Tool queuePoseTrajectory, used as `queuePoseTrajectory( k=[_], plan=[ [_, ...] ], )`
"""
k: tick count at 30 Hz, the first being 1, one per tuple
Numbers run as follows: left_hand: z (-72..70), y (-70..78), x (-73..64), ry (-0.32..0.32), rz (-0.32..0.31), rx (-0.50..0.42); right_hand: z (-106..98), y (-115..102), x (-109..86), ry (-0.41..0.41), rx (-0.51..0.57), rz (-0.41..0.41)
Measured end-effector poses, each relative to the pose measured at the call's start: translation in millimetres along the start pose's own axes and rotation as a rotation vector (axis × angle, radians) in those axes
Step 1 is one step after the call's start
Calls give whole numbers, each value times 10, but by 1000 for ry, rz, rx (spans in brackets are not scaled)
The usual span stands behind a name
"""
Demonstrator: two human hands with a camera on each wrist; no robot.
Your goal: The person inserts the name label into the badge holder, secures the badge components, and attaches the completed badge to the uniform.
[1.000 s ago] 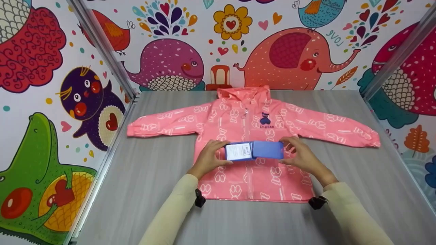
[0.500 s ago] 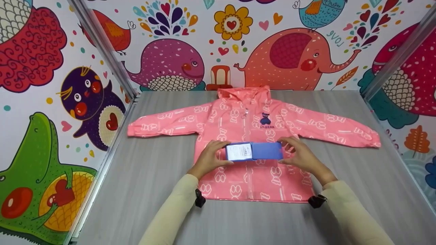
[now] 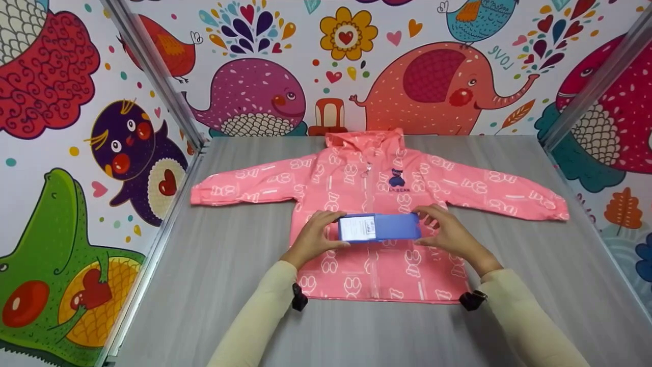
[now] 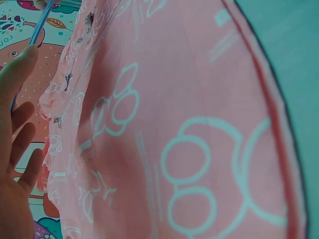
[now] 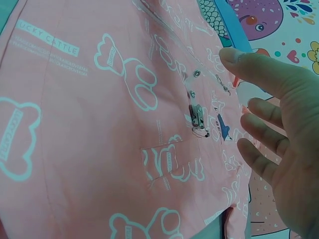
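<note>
A small flat blue box [image 3: 397, 226] is held level over the front of a pink jacket [image 3: 351, 270]. Its left part bears a white printed panel [image 3: 357, 228]; the right part is plain blue. My left hand [image 3: 316, 237] grips the left end, thumb at the near edge and fingers at the far edge. My right hand [image 3: 451, 234] pinches the right end between thumb and forefinger. Both wrist views catch only a blue edge of the box beside the thumb. The jacket lies face up with its sleeves spread, zipped, with a dark bear emblem [image 3: 397, 178] on the chest.
A grey table [image 3: 229, 285] bears the jacket. Walls with cartoon animals, such as an elephant [image 3: 433, 92], stand at the back and sides, with metal posts [image 3: 158, 76] at the corners. Black wrist devices [image 3: 299, 298] sit below both hands.
The right hand has shifted slightly left, bringing the plain blue part from a small offset into line with the white-panelled part. The left hand has barely moved; the jacket lies the same.
</note>
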State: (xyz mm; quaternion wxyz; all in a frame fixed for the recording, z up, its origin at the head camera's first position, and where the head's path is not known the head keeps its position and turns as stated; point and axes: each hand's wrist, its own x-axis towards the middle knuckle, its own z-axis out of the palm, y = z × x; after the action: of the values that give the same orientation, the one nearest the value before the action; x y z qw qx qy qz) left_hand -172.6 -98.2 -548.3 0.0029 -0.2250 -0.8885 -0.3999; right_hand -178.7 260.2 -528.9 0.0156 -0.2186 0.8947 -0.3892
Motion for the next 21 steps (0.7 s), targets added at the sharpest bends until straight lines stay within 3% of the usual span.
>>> queuePoseTrajectory(
  k=[21],
  plan=[
    [15, 79, 13, -3, 12, -4, 68, -68, 29, -8, 12, -3]
  ],
)
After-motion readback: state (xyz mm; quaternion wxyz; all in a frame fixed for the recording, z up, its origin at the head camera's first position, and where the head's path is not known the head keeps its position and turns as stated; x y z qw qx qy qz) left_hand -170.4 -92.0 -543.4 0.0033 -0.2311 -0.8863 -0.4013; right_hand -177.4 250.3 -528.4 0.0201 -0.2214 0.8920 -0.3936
